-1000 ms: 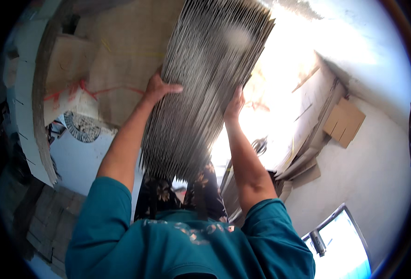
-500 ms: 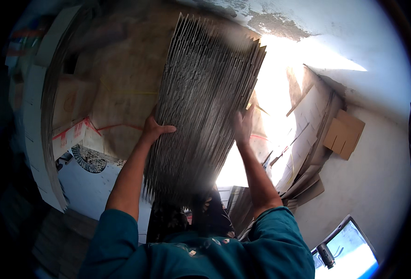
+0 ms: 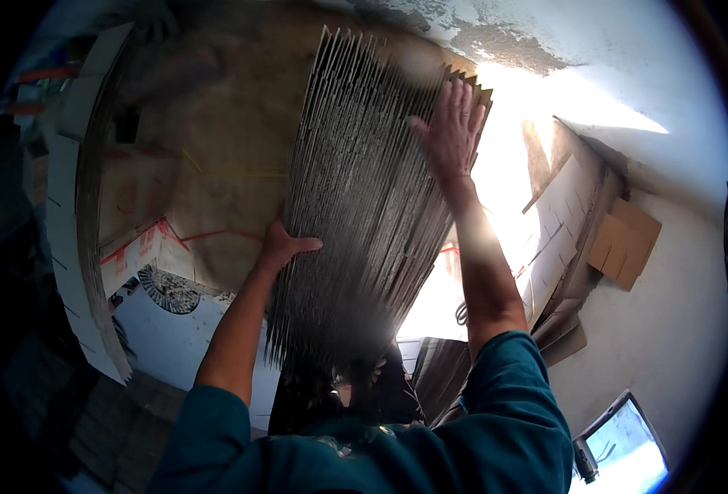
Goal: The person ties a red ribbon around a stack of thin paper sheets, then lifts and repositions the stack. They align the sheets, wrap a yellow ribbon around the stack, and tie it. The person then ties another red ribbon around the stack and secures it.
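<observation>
The block of thin grey sheets (image 3: 364, 189) is between my arms in the middle of the frame, running from the upper centre down toward my lap. My left hand (image 3: 286, 247) is at its left side, thumb stretched out over the packed edges; the fingers are hidden, so I cannot tell how tightly they close. My right hand (image 3: 453, 136) is spread open at the block's upper right, palm toward the sheets, fingers apart and pinching nothing; whether the whole palm bears on them I cannot tell.

As I judge it, the gathering is done: the sheets stand close side by side as one block. Evenness looks only partly reached, since the tips are jagged along the top, stepped at the upper right corner and ragged at the lower end. I see no band around the block. Elsewhere, a stack of pale sheets (image 3: 67, 222) stands at the left of the frame, and slotted pale boards (image 3: 560, 218) lean at the right
</observation>
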Motion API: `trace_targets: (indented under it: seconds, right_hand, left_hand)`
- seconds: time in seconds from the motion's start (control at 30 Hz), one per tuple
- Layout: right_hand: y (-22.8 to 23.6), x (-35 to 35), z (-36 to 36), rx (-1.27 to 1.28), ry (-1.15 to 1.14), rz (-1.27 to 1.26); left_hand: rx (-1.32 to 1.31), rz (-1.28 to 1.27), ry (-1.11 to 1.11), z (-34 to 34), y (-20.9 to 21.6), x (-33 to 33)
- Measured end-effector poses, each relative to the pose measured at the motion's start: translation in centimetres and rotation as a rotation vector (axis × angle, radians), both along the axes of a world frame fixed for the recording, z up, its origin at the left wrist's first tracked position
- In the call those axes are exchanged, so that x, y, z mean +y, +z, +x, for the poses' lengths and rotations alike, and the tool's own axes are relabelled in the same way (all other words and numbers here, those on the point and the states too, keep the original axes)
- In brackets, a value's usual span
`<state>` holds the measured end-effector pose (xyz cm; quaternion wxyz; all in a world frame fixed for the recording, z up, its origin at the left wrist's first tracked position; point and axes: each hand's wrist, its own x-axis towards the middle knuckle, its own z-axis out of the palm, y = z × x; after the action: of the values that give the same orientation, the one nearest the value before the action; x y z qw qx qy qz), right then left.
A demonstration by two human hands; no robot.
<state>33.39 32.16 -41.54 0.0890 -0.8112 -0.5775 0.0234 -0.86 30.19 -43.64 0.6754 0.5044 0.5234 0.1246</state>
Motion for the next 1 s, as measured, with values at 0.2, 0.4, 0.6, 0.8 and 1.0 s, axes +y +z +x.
trace_targets:
  seconds: [0.2, 0.4, 0.6, 0.8, 1.0]
  right_hand:
    - [-1.5, -0.4, -3.5, 0.097, 0.240, -0.155]
    - [0.2, 0.8, -9.2, 0.134, 0.548, -0.106]
    - [1.0, 2.4, -13.7, 0.190, 0.732, -0.046]
    - [0.8, 1.4, -14.8, 0.343, 0.721, -0.074]
    - [6.4, -10.4, -14.1, 0.369, 0.526, 0.070]
  left_hand:
    - [-0.045, -0.033, -0.059, 1.0, 0.7, 0.1]
    - [-0.083, -0.023, -0.032, 0.0, -0.2, -0.7]
    - [-0.076, 0.083, -0.026, 0.6, -0.1, 0.0]
    - [-0.036, 0.011, -0.057, 0.1, -0.1, -0.6]
    - [-0.095, 0.089, -0.067, 0.4, 0.0, -0.2]
